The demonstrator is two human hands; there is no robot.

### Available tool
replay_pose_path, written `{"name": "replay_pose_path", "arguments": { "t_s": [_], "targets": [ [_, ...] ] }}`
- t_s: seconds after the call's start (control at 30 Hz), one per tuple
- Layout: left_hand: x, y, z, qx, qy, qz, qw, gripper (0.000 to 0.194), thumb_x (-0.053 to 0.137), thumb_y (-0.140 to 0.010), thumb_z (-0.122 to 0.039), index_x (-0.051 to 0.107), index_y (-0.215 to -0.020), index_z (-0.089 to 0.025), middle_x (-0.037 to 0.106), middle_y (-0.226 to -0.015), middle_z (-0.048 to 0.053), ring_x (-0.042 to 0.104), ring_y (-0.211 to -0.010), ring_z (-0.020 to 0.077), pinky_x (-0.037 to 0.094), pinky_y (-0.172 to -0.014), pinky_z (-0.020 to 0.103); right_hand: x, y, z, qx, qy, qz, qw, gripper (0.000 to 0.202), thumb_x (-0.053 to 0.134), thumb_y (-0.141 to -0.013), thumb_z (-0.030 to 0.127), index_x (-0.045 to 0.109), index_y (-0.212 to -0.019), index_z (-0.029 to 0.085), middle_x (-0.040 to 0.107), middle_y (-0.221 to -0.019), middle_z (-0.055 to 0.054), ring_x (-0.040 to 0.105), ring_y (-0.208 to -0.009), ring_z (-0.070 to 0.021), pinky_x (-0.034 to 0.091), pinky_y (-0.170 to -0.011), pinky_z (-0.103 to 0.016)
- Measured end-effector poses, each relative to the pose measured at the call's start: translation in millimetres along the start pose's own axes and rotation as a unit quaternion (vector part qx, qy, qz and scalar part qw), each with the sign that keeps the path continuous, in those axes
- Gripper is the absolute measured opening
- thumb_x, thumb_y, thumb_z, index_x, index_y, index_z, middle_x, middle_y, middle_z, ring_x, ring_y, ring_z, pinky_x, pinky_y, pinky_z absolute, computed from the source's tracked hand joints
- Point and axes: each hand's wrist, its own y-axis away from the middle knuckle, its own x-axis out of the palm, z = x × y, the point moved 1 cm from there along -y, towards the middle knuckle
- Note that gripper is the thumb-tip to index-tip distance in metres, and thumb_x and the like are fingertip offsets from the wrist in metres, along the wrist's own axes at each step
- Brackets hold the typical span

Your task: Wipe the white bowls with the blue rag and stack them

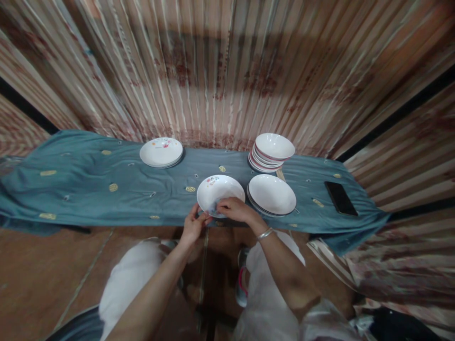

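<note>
A white plate with a small floral pattern (220, 187) is at the front middle of the cloth-covered table. My left hand (195, 223) grips its near left rim, fingers closed on the edge. Over the plate's inner surface, my right hand (232, 208) is closed on a bluish cloth (214, 207), pressed near the plate's front edge; much of the cloth is hidden. Just right of this plate stands a stack of white plates (272, 194). Another stack of floral plates (161, 152) lies at the back left. White bowls (274, 147) are stacked at the back right.
A black phone (340, 198) lies at the right of the table, which has a blue-green cloth (88, 189). Pleated curtains (213, 71) hang behind it. Dark poles slant at both sides. My knees are below the front edge.
</note>
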Motion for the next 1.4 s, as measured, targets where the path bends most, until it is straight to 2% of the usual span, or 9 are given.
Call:
{"name": "replay_pose_path", "arguments": {
  "t_s": [0.23, 0.5, 0.6, 0.67, 0.8, 0.93, 1.1, 1.23, 1.4],
  "targets": [
    [0.8, 0, 0, -0.004, -0.004, -0.008, 1.0, 0.057, 0.08, -0.059, -0.018, 0.063, -0.114, -0.019, 0.066, -0.107, 0.004, 0.067, -0.074, 0.0122, 0.057, -0.075, 0.03, -5, 8, 7, 0.156, 0.143, -0.059, 0.976, 0.035, 0.042, -0.093, 0.024, 0.075, -0.094, 0.011, 0.074, -0.102, -0.016, 0.068, -0.095, -0.0238, 0.045, -0.079, -0.029],
    [1.1, -2, 1, -0.008, 0.006, -0.017, 1.0, 0.058, 0.079, -0.062, -0.015, 0.062, -0.117, -0.02, 0.067, -0.106, 0.004, 0.068, -0.073, 0.0119, 0.057, -0.074, 0.029, -3, -8, -3, 0.143, 0.177, -0.123, 0.966, 0.033, 0.039, -0.095, 0.018, 0.07, -0.1, 0.008, 0.07, -0.108, -0.019, 0.063, -0.103, -0.026, 0.043, -0.093, -0.034],
    [1.5, -2, 1, -0.012, 0.013, -0.014, 1.0, 0.062, 0.079, -0.062, -0.014, 0.06, -0.121, -0.02, 0.069, -0.101, 0.004, 0.067, -0.072, 0.0117, 0.056, -0.074, 0.028, -4, -16, -4, 0.116, 0.139, -0.14, 0.973, 0.029, 0.04, -0.095, 0.018, 0.068, -0.099, 0.012, 0.069, -0.11, -0.016, 0.061, -0.104, -0.0242, 0.042, -0.096, -0.034],
    [1.4, -2, 1, -0.018, 0.021, -0.015, 1.0, 0.065, 0.078, -0.063, -0.014, 0.058, -0.125, -0.018, 0.07, -0.089, 0.001, 0.067, -0.068, 0.0108, 0.056, -0.072, 0.027, -1, -21, -2, 0.092, 0.106, -0.145, 0.979, 0.025, 0.043, -0.094, 0.017, 0.067, -0.099, 0.012, 0.068, -0.11, -0.014, 0.06, -0.106, -0.0224, 0.04, -0.099, -0.033],
    [-1.6, -2, 2, -0.032, 0.023, -0.017, 0.999, 0.071, 0.077, -0.065, -0.013, 0.052, -0.131, -0.017, 0.068, -0.072, -0.003, 0.067, -0.065, 0.0116, 0.056, -0.07, 0.027, 13, -30, 11, 0.026, 0.029, -0.127, 0.991, 0.021, 0.051, -0.088, 0.011, 0.067, -0.102, 0.015, 0.067, -0.116, -0.01, 0.058, -0.112, -0.0202, 0.038, -0.102, -0.031],
    [-4.3, -3, 3, -0.035, 0.017, -0.012, 0.999, 0.073, 0.077, -0.064, -0.012, 0.051, -0.132, -0.018, 0.07, -0.078, -0.001, 0.068, -0.065, 0.0128, 0.056, -0.072, 0.029, 22, -29, 19, -0.002, -0.023, -0.111, 0.994, 0.028, 0.05, -0.082, 0.006, 0.069, -0.1, 0.018, 0.07, -0.112, -0.007, 0.061, -0.105, -0.0185, 0.043, -0.093, -0.028],
    [-1.8, -1, -2, -0.048, 0.034, -0.021, 0.998, 0.062, 0.076, -0.065, -0.012, 0.053, -0.122, -0.016, 0.07, -0.077, 0.0, 0.068, -0.066, 0.0137, 0.056, -0.072, 0.028, 14, -19, 9, -0.002, -0.104, -0.047, 0.993, 0.021, 0.054, -0.08, 0.009, 0.073, -0.087, 0.016, 0.074, -0.089, -0.003, 0.063, -0.084, -0.0155, 0.044, -0.078, -0.024],
    [-0.6, -2, -5, -0.047, 0.022, -0.022, 0.998, 0.052, 0.08, -0.063, -0.02, 0.055, -0.108, -0.016, 0.067, -0.068, -0.003, 0.065, -0.057, 0.012, 0.056, -0.065, 0.027, 6, -4, -1, 0.018, -0.243, -0.016, 0.97, 0.019, 0.056, -0.081, 0.017, 0.074, -0.076, 0.013, 0.07, -0.076, -0.001, 0.06, -0.073, -0.0126, 0.042, -0.069, -0.022],
    [-1.5, -7, -3, -0.012, -0.002, -0.02, 1.0, 0.061, 0.087, -0.051, -0.025, 0.051, -0.1, -0.018, 0.06, -0.059, -0.008, 0.062, -0.051, 0.0108, 0.052, -0.057, 0.023, -4, 25, -4, 0.037, -0.394, -0.001, 0.918, 0.027, 0.066, -0.076, 0.038, 0.072, -0.067, 0.013, 0.067, -0.068, 0.0, 0.053, -0.063, -0.0104, 0.038, -0.062, -0.022]
  ]
}}
